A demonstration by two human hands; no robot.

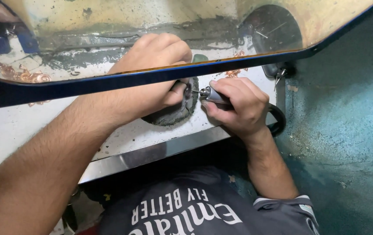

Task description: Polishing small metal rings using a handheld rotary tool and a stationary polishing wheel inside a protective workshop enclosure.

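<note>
Left hand [160,74] pinched small piece on dark pad [175,114]; right hand [238,106] gripped tool [210,94], tip at piece. Best: light push, steady hands, desk [16,126] as rest

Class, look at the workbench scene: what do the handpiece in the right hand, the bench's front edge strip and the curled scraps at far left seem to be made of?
Handpiece: probably metal, a grey satin shine with a bright chuck tip. Front edge strip: likely polished steel or aluminium, mirror-like reflections. Curled scraps: apparently copper, an orange-pink metallic gleam. The right hand grips the handpiece.

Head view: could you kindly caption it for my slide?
Right hand holds a rotary handpiece against a small piece in the left hand.
</note>
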